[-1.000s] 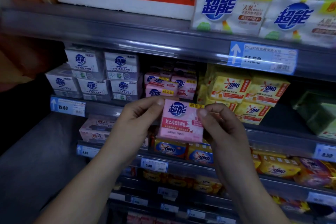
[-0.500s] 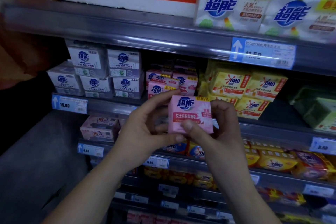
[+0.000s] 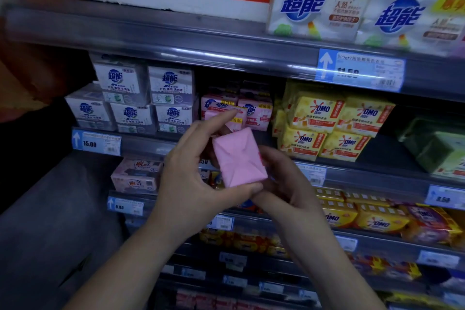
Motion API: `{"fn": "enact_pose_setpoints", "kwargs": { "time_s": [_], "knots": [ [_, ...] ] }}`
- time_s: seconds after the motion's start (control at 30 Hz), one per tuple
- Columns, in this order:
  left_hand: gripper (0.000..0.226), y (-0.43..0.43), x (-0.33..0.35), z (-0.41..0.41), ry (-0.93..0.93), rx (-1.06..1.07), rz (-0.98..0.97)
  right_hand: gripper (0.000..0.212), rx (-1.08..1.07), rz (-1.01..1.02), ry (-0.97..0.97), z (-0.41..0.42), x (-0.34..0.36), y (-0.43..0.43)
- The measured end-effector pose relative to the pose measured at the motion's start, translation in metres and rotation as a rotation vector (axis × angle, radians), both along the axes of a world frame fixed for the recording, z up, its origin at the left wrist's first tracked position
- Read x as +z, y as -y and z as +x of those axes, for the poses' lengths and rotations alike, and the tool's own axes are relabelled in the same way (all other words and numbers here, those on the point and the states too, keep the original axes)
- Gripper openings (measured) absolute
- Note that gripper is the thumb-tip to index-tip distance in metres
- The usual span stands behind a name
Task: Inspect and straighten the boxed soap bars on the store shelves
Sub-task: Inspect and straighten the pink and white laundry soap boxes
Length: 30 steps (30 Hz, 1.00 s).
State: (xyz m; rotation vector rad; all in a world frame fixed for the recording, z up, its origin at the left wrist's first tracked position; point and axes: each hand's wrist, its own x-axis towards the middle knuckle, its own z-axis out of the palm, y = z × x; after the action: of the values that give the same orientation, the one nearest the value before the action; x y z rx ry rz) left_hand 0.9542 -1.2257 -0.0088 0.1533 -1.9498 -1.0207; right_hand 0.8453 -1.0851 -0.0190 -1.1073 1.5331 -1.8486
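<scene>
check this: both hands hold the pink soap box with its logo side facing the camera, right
Not quite. The head view shows the left hand and right hand holding the pink soap box, but its plain folded back faces the camera, not the logo.

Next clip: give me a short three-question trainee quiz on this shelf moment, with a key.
1. True or false: the pink soap bar shows its printed front to the camera.
2. Of the left hand and the right hand, which hold the bar? A left only; B right only; C both.
3. Fill in: on the shelf, the packs just right of the pink boxes are ____.
Key: 1 false, its plain folded back shows; 2 C; 3 yellow.
</scene>
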Motion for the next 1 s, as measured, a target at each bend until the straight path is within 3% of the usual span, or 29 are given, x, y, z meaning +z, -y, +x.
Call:
{"fn": "enact_pose_setpoints", "kwargs": {
  "time_s": [0.13, 0.33, 0.63, 0.8, 1.0],
  "knots": [
    [0.087, 0.000, 0.001, 0.001, -0.044, -0.012, 0.032, 0.041, 0.149, -0.083, 0.279, 0.001, 0.006, -0.002],
    [0.096, 0.005, 0.002, 0.005, -0.014, -0.001, -0.004, 0.031, 0.195, -0.089, 0.346, 0.001, 0.011, -0.001],
    [0.095, 0.005, -0.016, 0.002, 0.043, -0.046, 0.051, 0.033, 0.045, -0.020, 0.313, 0.001, 0.012, -0.001],
    [0.073, 0.006, -0.019, -0.001, 0.058, -0.078, 0.093, 0.044, 0.216, -0.112, 0.646, -0.004, 0.010, 0.001],
    [0.072, 0.009, -0.018, -0.003, 0.027, -0.082, 0.130, 0.035, -0.089, -0.001, 0.359, -0.017, 0.007, 0.001]
  ]
}}
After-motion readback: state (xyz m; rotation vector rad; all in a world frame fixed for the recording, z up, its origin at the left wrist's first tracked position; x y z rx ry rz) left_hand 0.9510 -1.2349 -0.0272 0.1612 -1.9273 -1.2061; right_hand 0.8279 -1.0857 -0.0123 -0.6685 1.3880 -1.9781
